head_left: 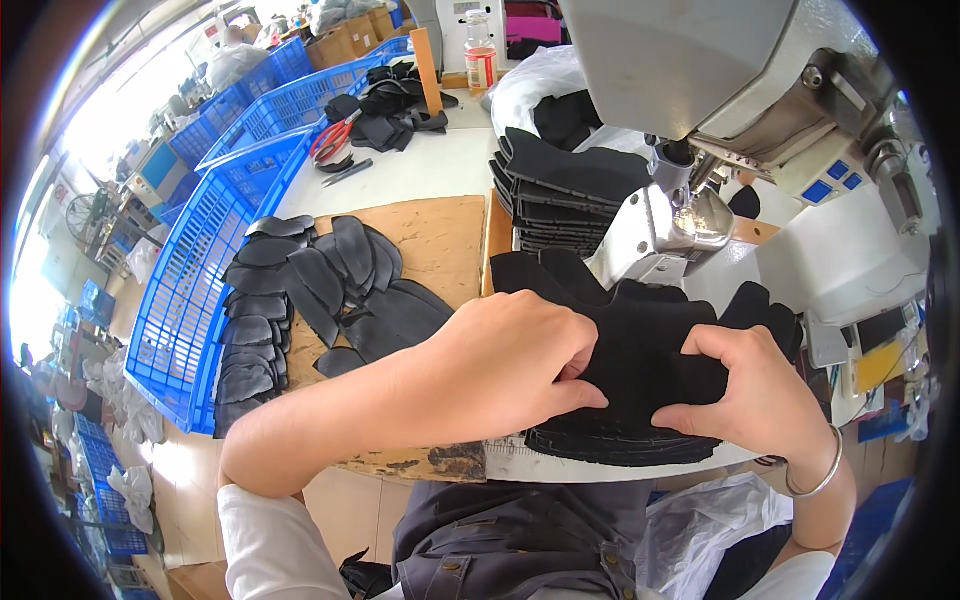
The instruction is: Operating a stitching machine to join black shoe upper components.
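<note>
Over a stack of black cut fabric pieces point(630, 445) at the table's front edge, my two hands work on the top black fabric piece point(640, 350). My left hand point(525, 355) lies at its left side with fingers curled in and thumb stretched along the cloth. My right hand point(750, 380) grips the right part, the fabric showing between thumb and index finger. Fingertips of both hands are partly hidden. Just beyond the piece stands the metal arm of a sewing machine point(665, 230).
Left of my hands, curved black pieces point(320, 280) lie on a brown board point(440, 225) beside a blue crate point(180, 330). Another stack of black pieces point(570, 190) stands behind. Red-handled scissors point(335, 138), black scraps point(385, 115) and a glass jar point(480, 55) are farther back.
</note>
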`<state>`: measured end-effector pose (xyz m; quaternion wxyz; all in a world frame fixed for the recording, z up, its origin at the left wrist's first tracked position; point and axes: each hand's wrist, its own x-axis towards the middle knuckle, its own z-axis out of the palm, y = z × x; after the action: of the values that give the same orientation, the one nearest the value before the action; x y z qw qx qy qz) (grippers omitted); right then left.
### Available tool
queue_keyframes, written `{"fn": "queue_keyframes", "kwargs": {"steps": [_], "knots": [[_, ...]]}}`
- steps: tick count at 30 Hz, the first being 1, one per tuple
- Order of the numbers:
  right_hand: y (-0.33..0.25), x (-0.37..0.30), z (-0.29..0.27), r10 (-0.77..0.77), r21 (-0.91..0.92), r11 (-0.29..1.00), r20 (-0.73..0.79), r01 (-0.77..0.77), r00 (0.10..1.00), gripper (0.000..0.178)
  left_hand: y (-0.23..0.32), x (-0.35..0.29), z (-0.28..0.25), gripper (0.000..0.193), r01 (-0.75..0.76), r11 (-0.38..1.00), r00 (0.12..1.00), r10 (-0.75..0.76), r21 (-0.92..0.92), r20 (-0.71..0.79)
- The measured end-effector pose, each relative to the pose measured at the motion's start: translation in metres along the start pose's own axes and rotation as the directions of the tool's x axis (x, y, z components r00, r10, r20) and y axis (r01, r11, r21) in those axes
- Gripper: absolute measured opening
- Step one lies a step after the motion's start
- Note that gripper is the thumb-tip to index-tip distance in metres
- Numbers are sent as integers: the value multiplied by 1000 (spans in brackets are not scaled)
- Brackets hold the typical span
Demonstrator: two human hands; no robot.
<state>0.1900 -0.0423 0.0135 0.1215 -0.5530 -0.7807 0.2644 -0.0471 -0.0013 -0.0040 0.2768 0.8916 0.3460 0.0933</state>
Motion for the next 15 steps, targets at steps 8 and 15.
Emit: {"fn": "queue_keyframes", "kwargs": {"steps": [8,15], "knots": [[4,2,-4,-1,4,1000,35,1,999,45,22,-29,34,44,69,915,910,105,397,-402],[25,-8,-17,55,42,998,22,-56,998,33,36,-18,91,73,-28,811,924,244,584,-295]]}}
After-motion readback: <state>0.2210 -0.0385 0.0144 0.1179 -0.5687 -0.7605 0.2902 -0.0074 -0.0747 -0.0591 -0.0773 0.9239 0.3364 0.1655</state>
